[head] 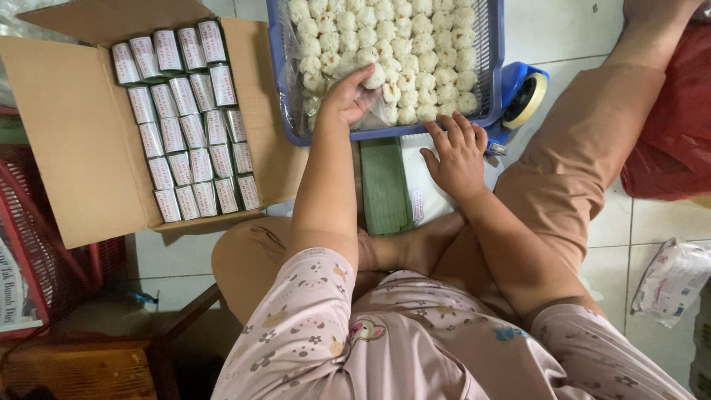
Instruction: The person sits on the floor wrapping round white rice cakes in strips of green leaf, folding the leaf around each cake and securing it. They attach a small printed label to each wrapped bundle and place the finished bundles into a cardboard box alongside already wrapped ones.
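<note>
1. At the far left a red wire basket (pixel 29 222) is cut off by the frame edge, and a wooden surface (pixel 81 363) below it lies in shadow.
2. An open cardboard box (pixel 74 133) holds rows of small white packets (pixel 185 126) standing on end; their labels are too small to make out.
3. The left hand (pixel 348 96) reaches into a blue plastic crate (pixel 496 44), thumb and fingers pinching one white dumpling (pixel 375 76) at the crate's near left side. Clear plastic lining under the hand blurs what lies beneath.
4. The crate is packed with rows of the same white dumplings (pixel 415 44); its top is cut off by the frame.
5. Just below the crate lie green folded sheets (pixel 384 185) and a white flat piece (pixel 426 196), partly hidden by the forearms.
6. The right hand (pixel 455 155) rests flat on that white piece, fingers spread, tips touching the crate's near rim.
7. A blue tape dispenser (pixel 522 92) sits beside the crate's right corner.
8. A red bag (pixel 674 126) and a white printed bag (pixel 670 281) are cut off at the right.
</note>
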Demonstrator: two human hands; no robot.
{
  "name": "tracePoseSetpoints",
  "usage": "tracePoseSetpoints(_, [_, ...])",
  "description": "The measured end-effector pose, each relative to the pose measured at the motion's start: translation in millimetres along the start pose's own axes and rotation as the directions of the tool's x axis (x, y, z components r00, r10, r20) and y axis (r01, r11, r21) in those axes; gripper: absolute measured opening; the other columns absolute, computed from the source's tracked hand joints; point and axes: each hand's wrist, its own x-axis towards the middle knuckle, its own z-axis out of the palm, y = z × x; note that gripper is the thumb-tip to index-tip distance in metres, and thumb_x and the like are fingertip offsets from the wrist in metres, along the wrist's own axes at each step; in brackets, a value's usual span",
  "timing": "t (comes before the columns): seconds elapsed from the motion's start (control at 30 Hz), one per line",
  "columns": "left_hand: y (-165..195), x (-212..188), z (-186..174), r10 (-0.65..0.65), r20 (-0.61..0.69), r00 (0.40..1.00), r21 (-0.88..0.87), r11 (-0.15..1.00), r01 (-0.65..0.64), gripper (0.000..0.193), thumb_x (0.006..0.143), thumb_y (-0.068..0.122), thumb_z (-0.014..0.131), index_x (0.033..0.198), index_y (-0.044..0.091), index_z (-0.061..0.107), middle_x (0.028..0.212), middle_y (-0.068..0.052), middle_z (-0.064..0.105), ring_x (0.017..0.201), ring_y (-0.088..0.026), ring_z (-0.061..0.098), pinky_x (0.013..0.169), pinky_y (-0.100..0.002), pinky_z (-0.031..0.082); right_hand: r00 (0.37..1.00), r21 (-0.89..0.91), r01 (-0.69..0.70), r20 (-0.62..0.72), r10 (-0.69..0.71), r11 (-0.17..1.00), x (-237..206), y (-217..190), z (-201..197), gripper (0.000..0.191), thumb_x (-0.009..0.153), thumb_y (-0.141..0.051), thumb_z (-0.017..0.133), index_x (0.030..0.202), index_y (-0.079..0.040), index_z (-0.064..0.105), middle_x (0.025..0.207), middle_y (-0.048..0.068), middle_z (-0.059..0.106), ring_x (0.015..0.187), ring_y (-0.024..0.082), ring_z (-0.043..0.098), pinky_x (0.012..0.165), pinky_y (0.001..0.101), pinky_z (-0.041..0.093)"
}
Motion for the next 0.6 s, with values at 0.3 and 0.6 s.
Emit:
tracePoseSetpoints(0.3, [30.7,-89.9,41.6,0.218,0.178,0.960,0.223,0.941,-0.255,0.077,0.083,0.022,0.088,0.146,0.004,0.047,0.125,-0.015,0.068,0.108,-0.025,0.070,0.087,-0.034,0.064,1.000,0.141,0.012,-0.013,-0.010,0.990,6.4,3.9,-6.3,0.053,0.088,-0.032,0.081,0.135,-0.014,0.064,0.137,0.012,0.061,0.135,0.037,0.050,0.109,0.0524,0.033])
tracePoseSetpoints(0.6, [2.6,-195.5,80.8,0.019,0.506,0.862,0.505,0.804,-0.314,0.098,0.085,0.016,0.090,0.162,0.011,0.028,0.136,-0.004,0.062,0.114,-0.013,0.063,0.095,-0.029,0.054,0.920,0.905,-0.392,0.390,-0.045,-0.163,27.0,-1.2,-29.1,0.023,0.107,-0.019,0.068,0.122,-0.002,0.066,0.111,0.008,0.070,0.103,0.017,0.066,0.098,0.0338,0.053])
